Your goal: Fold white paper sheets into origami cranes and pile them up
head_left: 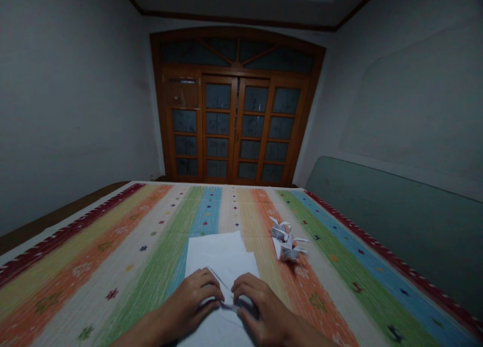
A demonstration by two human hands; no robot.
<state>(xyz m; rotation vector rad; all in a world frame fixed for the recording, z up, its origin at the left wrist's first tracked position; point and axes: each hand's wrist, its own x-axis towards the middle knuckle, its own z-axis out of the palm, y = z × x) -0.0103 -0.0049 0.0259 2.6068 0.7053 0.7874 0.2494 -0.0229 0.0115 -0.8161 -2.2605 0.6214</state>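
Observation:
Both hands rest close together at the bottom middle of the head view, on white paper. My left hand (pixel 192 299) presses down with curled fingers on a small folded piece of paper (pixel 226 301). My right hand (pixel 260 307) pinches the same folded piece from the right. Under them lie flat white paper sheets (pixel 221 254) on the striped cloth. To the right of the sheets sit finished folded paper figures (pixel 287 240), white with pointed wings, untouched.
A striped multicoloured cloth (pixel 124 256) covers the table. A wooden double door with glass panes (pixel 236 131) stands at the far wall. A grey-green panel (pixel 396 226) leans along the right wall. Dim light.

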